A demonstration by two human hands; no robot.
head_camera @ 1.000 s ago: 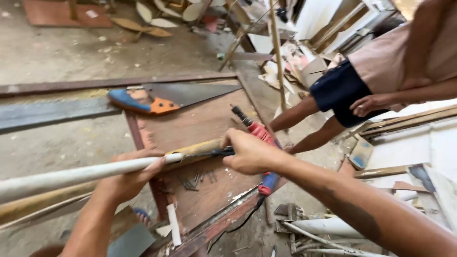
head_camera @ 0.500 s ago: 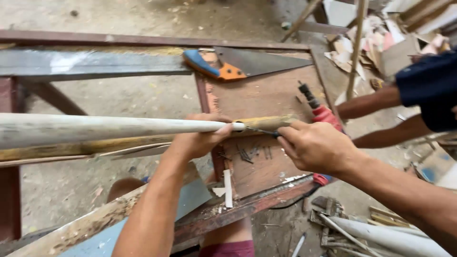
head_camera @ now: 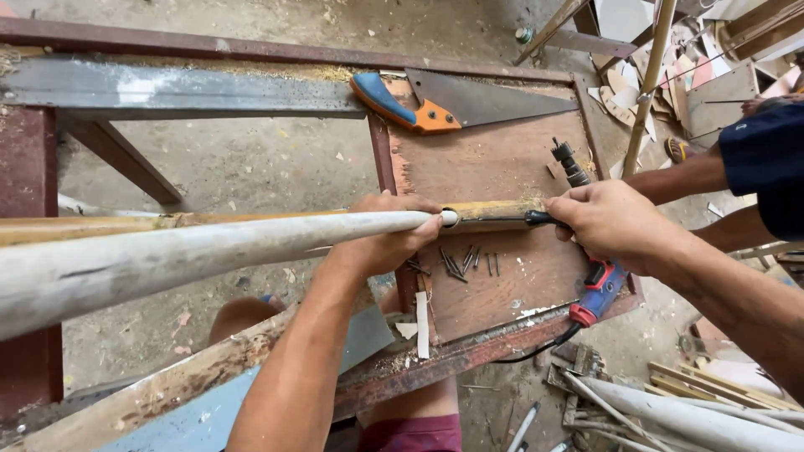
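A long pale pole (head_camera: 209,251) is gripped near its tip by the left hand (head_camera: 389,238) and held level over the table (head_camera: 494,159), while the right hand (head_camera: 611,222) is closed around a dark-handled screwdriver (head_camera: 511,219) whose thin shaft is set against the pole's open end. Judged from this, the work on the tip appears under way, not finished. Loose nails (head_camera: 461,261) lie beneath, a drill (head_camera: 590,276) is partly hidden under the right hand, and a handsaw (head_camera: 452,100) rests at the far edge.
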